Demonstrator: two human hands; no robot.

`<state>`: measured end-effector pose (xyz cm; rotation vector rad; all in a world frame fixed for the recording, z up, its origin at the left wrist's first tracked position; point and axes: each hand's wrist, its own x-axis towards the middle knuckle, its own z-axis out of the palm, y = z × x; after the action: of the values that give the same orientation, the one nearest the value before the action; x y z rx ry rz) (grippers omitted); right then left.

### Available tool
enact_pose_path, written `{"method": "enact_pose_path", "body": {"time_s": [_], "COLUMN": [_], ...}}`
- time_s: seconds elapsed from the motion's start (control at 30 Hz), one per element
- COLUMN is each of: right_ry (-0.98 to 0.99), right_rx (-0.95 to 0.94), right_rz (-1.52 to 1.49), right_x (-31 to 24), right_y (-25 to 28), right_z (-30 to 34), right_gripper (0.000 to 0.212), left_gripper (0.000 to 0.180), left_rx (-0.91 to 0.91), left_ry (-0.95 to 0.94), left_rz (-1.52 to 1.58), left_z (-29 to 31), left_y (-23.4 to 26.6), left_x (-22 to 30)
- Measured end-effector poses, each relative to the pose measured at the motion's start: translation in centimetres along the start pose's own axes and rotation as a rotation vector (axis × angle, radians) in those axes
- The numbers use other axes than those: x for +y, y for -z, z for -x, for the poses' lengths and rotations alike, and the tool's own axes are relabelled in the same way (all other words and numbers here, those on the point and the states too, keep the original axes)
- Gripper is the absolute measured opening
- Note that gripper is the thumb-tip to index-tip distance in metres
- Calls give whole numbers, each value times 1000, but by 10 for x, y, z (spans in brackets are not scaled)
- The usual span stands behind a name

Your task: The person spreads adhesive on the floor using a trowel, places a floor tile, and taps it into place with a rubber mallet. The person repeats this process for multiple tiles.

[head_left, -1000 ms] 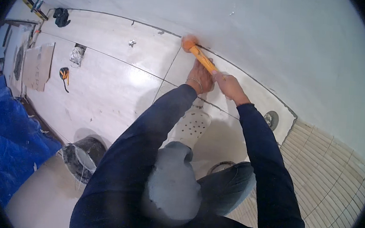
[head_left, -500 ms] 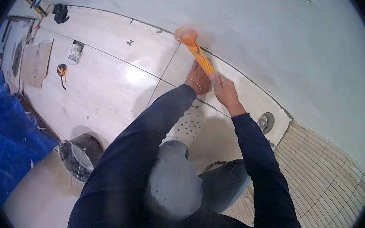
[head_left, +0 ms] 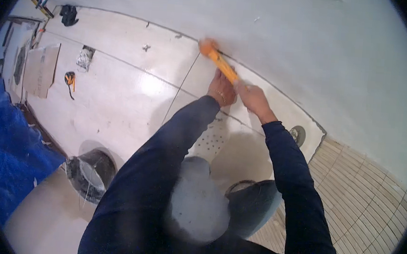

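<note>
Both my hands grip an orange-handled hammer (head_left: 217, 59) low against the wall. My left hand (head_left: 222, 88) holds the handle nearer the head, and my right hand (head_left: 251, 95) holds its lower end. The rounded orange head (head_left: 206, 45) sits where a joint between two large glossy white floor tiles (head_left: 125, 82) meets the white wall (head_left: 292, 33). My dark blue sleeves reach up from the lower edge. Below them are my light-clad knee (head_left: 197, 203) and a perforated white shoe (head_left: 210, 139).
A dark bucket (head_left: 87, 175) stands at lower left beside blue sheeting (head_left: 6, 145). A tape measure (head_left: 69, 78), a tile offcut (head_left: 40, 69), a crumpled bag (head_left: 84, 58) and tools lie at far left. Small beige tiles (head_left: 360, 201) cover the right, with a round disc (head_left: 298, 133) at the big tile's edge.
The hammer head has swung slightly left and down toward the joint at the wall. The view has drifted a little, and my hands stay on the handle.
</note>
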<state>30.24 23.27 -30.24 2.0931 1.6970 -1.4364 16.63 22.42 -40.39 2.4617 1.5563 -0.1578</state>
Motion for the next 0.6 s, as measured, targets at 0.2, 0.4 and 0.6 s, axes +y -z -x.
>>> {"method": "enact_pose_path", "body": {"time_s": [0.2, 0.4, 0.6], "right_ry": [9, 214, 7], "right_rx": [140, 182, -11], "right_rz": [26, -72, 8], "right_x": [24, 3, 0], "right_y": [-8, -13, 14], "right_z": [-5, 24, 17], "right_gripper": [76, 78, 73], "left_gripper": [65, 67, 69], "left_rx": [-45, -161, -86], "left_ry": [-28, 32, -27], "left_rz": [46, 39, 78], "left_z": [-7, -8, 1], "left_y": [10, -2, 6], "left_x": [9, 12, 8]}}
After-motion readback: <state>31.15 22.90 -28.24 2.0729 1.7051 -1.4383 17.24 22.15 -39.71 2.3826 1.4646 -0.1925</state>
